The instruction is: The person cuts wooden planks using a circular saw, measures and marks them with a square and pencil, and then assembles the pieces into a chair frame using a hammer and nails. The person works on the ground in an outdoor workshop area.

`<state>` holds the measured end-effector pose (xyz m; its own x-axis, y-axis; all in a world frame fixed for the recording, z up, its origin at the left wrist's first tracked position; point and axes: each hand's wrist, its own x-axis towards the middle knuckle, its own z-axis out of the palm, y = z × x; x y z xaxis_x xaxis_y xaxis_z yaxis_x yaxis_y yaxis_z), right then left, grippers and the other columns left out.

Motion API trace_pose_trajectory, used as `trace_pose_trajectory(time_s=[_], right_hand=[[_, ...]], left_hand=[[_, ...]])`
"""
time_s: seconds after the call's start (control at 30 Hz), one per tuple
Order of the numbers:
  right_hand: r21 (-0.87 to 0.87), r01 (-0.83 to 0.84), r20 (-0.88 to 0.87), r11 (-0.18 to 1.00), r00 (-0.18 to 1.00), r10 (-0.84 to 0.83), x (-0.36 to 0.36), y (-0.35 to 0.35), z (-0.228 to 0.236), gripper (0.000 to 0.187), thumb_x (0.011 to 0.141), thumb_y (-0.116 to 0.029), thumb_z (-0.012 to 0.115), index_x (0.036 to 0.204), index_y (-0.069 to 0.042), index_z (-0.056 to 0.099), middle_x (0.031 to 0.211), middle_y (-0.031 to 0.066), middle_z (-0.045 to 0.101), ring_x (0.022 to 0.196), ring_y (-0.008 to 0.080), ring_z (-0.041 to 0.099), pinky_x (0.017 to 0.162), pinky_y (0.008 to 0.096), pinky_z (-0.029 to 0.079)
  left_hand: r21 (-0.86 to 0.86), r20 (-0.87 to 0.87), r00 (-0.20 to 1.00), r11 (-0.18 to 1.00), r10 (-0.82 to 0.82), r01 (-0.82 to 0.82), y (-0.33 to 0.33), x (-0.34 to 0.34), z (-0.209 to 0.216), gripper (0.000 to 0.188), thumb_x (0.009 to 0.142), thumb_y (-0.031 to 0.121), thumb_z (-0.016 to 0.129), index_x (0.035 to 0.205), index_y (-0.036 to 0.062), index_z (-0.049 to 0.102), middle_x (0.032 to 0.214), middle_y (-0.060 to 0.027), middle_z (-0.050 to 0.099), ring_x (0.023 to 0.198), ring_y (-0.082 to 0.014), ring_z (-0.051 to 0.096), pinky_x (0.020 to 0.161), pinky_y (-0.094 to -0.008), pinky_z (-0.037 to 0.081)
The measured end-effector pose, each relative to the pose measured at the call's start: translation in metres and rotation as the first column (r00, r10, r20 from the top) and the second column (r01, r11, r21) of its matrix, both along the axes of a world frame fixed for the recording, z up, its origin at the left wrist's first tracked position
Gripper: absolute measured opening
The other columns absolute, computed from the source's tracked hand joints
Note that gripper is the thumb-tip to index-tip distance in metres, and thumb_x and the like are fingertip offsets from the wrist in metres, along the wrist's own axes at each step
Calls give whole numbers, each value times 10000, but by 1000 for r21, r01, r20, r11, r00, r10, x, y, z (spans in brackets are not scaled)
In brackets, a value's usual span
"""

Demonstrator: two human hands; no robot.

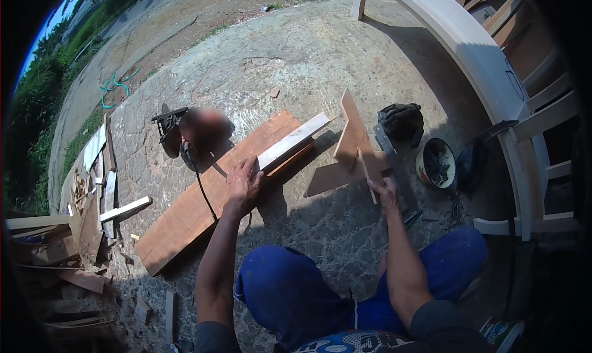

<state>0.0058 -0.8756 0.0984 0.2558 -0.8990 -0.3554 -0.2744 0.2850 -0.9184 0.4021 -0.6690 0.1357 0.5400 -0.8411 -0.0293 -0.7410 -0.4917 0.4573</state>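
I crouch on a stone floor. My left hand rests on the near end of a pale wooden batten that lies across a long reddish plank. My right hand grips the lower end of an upright wooden strip, part of a crossed assembly of thin wooden pieces standing tilted on the ground. A circular saw with a black cord lies just beyond the plank, to the left of my left hand.
A small round bowl of dark hardware sits right of the assembly, with a black bag behind it. A pale curved wooden frame rises at right. Scrap offcuts pile at left. Green cord lies far left.
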Motion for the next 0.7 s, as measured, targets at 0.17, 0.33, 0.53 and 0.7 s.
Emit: trace_pose_trajectory(time_s=[0.17, 0.33, 0.53, 0.7], right_hand=[[-120, -171, 22, 978, 984, 175, 52, 24, 35, 553, 705, -395, 885, 975, -5, 600, 883, 77, 667, 805, 144, 629, 707, 301, 509], [-169, -353, -295, 920, 909, 295, 111, 72, 57, 694, 697, -456, 877, 1092, 14, 553, 951, 209, 692, 869, 325, 692, 787, 409, 551], [-203, -303, -202, 931, 943, 263, 165, 112, 30, 615, 814, -456, 793, 1107, 3, 507, 906, 218, 661, 852, 377, 678, 763, 469, 534], [-282, -300, -120, 911, 953, 277, 177, 100, -6, 424, 965, -417, 602, 1092, -28, 488, 910, 248, 631, 867, 451, 649, 750, 524, 513]], left_hand=[[-159, -212, 977, 986, 11, -46, 6, 13, -16, 465, 987, 373, 581, 1345, 77, 602, 1285, -179, 630, 1212, -328, 576, 1045, -427, 436], [-56, -531, 841, 985, 107, -160, 0, 42, 15, 498, 1038, 439, 496, 1233, 6, 645, 1091, -175, 695, 1034, -269, 651, 901, -370, 483], [-46, 1, 997, 996, 72, -72, -4, 25, 13, 684, 775, 625, 744, 958, -27, 649, 1025, -205, 649, 1022, -332, 592, 865, -455, 467], [245, -164, 966, 957, 199, -156, -23, 7, 30, 731, 727, 606, 762, 987, -51, 574, 1048, -229, 587, 1085, -376, 530, 946, -476, 437]])
